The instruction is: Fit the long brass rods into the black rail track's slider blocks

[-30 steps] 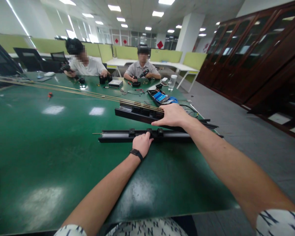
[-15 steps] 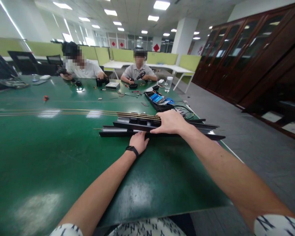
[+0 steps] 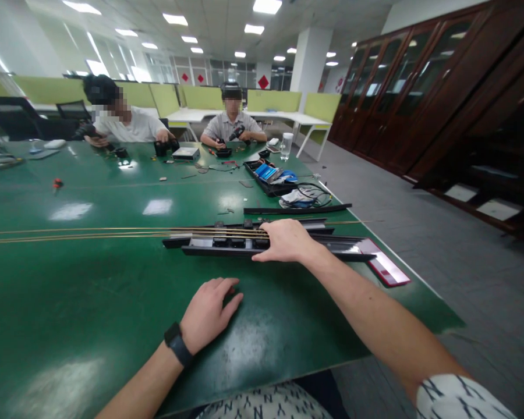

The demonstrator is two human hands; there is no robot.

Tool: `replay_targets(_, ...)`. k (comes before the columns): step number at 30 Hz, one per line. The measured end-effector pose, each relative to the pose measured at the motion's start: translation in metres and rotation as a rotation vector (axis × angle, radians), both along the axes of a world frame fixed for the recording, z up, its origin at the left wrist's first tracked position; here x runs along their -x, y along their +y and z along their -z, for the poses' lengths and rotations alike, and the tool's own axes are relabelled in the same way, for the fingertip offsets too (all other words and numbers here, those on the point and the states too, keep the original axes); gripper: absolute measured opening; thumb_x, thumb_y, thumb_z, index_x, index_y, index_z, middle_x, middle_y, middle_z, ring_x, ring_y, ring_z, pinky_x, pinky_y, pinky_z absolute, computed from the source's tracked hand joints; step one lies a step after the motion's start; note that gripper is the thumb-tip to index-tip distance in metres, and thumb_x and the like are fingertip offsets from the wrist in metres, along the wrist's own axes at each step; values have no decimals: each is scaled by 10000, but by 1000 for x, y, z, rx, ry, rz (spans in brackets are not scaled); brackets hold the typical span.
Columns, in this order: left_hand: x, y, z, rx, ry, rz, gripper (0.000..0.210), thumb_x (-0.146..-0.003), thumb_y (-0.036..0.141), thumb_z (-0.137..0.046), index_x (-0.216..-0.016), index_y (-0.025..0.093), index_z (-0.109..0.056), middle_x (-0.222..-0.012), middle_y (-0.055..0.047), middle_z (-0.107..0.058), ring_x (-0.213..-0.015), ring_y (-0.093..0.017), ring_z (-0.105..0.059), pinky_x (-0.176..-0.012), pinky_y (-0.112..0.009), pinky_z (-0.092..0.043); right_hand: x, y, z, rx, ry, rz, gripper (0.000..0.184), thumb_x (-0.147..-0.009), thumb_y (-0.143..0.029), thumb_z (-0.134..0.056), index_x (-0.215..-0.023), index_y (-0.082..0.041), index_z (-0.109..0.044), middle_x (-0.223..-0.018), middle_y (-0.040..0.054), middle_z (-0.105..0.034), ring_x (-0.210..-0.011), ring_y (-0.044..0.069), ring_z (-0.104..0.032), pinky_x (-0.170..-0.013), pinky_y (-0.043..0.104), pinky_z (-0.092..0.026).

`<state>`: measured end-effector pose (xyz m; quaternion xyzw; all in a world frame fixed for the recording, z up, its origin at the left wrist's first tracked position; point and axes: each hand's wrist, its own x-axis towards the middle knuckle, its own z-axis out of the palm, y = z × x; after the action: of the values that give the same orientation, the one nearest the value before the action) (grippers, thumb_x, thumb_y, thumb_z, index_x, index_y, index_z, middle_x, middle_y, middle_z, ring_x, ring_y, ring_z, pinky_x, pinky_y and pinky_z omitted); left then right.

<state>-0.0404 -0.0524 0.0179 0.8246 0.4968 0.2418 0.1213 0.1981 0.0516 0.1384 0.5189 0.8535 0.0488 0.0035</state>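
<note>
My right hand point(image 3: 288, 241) is closed over long black rails point(image 3: 218, 252) lying on the green table, thumb on the near side and fingers over the top. Thin gold-coloured rods point(image 3: 113, 234) run beneath these fingers and stretch far to the left. Dark blocks point(image 3: 219, 240) sit between the rails, left of the hand. Closer to my body, my left hand point(image 3: 212, 311) is apart from the rails, palm down at the table, with thumb and fingers apart and nothing in it. A black watch band point(image 3: 177, 343) is around that wrist.
Beyond the rails lies a separate black strip point(image 3: 297, 210). A black tray point(image 3: 268, 187) holds blue items, with gloves point(image 3: 303, 196) and cables beside it. A red-edged plate point(image 3: 388, 266) lies near the table's right edge. Two people point(image 3: 231, 125) work across the table point(image 3: 91, 279).
My left hand has come off the rails and drawn back toward my body. The rails appear lower in view, and a black strip now lies separately behind them. My right hand stays on the rails.
</note>
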Motion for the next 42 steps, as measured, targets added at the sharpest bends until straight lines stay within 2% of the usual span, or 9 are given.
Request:
replay_targets(6,12,-18,-4,-71,-61,-30,281,-1022,407,-621,-1236,235,-684,-1000,-40,-759,-917,-225,-720,-845,-389,-584,3,-6,18,6,4,-47,646,-738,-799,-728,-1065,-241,-728,-1031,93,-795,-988,318,-754,-841,374,-556)
replay_targets(15,21,-26,-21,-199,-131,-72,289,-1025,427,-616,-1239,244,-684,-949,-19,-748,-879,-208,-715,-814,-358,-577,3,-9,39,42,10,-41,627,-728,-782,-744,-1031,-233,-727,-1007,81,-795,-960,303,-755,-807,352,-545)
replay_targets(24,22,-15,-27,-172,-174,-161,289,-1020,417,-593,-1268,288,-665,-1052,-38,-758,-999,-242,-711,-927,-436,-579,-3,-5,49,124,15,1,653,-744,-768,-735,-1111,-228,-730,-1076,90,-795,-1008,308,-752,-823,353,-551)
replay_targets(29,21,-12,-30,-161,-188,-175,277,-1022,354,-600,-1275,261,-659,-1092,-53,-760,-1047,-234,-702,-956,-419,-561,-4,-2,56,126,15,-15,657,-753,-744,-733,-1146,-217,-745,-1132,119,-789,-1049,326,-745,-844,379,-550)
replay_targets(33,19,-8,-30,-203,-205,-196,243,-1008,329,-628,-1232,247,-670,-1127,-63,-765,-1059,-224,-697,-939,-399,-555,-11,3,69,127,27,-32,572,-774,-696,-725,-1105,-231,-758,-1046,116,-795,-970,332,-757,-753,371,-532)
replay_targets(38,20,3,-25,-271,-232,-231,268,-995,323,-653,-1249,238,-668,-1165,-58,-760,-1098,-216,-677,-962,-394,-536,-20,16,91,129,83,-48,552,-778,-702,-709,-1076,-241,-770,-1058,118,-797,-939,342,-755,-693,374,-514)
replay_targets(42,22,9,-25,-308,-237,-261,272,-991,324,-664,-1250,246,-677,-1187,-60,-753,-1131,-210,-666,-1003,-398,-522,-21,19,96,175,110,-43,546,-751,-711,-721,-1047,-256,-774,-995,98,-799,-882,346,-753,-639,383,-505)
